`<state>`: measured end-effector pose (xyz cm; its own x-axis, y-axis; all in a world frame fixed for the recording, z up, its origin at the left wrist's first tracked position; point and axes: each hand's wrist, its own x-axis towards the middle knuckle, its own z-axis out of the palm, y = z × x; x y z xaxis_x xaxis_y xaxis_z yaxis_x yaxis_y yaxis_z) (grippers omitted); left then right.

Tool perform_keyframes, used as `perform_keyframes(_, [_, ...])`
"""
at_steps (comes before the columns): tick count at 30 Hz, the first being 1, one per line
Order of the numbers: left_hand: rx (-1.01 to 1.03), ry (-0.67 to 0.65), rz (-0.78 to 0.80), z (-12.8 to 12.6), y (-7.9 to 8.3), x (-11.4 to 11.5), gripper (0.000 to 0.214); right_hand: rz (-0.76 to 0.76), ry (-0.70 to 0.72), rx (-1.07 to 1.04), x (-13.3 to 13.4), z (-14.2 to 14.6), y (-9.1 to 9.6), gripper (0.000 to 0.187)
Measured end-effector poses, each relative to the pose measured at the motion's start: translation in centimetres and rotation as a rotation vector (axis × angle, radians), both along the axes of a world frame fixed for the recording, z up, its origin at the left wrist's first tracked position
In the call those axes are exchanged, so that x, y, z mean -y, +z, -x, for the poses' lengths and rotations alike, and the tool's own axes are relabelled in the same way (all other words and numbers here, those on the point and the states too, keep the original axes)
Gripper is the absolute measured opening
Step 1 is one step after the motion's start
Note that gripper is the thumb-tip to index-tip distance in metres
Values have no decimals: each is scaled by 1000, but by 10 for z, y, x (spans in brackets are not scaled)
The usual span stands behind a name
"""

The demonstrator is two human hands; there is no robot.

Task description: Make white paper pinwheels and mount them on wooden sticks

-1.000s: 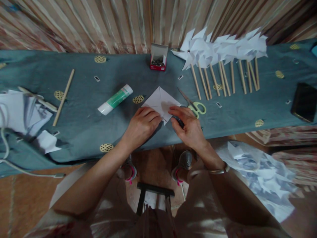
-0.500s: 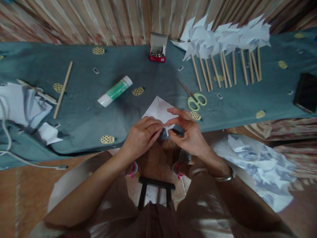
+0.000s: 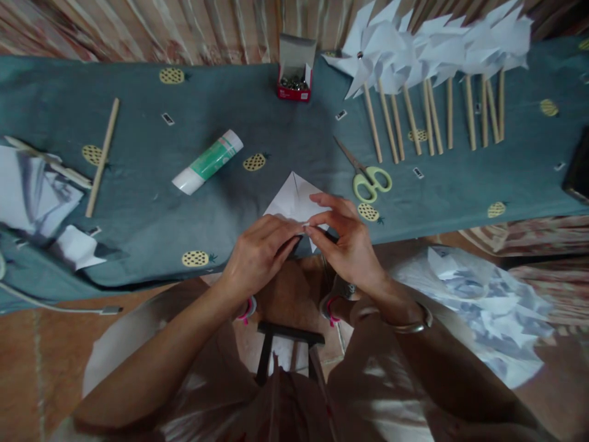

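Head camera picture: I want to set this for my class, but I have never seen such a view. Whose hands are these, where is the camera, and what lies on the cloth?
The camera sits on a person's head and looks down, so both hands are the wearer's own. The left hand and right hand pinch a folded white paper square at the near edge of a table with a blue-green cloth. On the cloth lie a glue stick, green-handled scissors, a small red box, a loose wooden stick, and a row of finished paper pinwheels on sticks. Paper scraps lie on the floor at the right.
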<state>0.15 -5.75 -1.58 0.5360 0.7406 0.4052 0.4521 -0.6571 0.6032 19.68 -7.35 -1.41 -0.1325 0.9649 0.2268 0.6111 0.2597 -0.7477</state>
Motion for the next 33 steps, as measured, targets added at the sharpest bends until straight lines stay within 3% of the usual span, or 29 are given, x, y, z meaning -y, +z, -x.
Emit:
perform_keyframes(11, [71,31,46,-2,-4,-4,12,-25,-63,-16,-1,3,-2,4])
perform_keyframes(33, [15,55,144,-3,-1,-8,15,-65,-60,17,-1,2,-3,7])
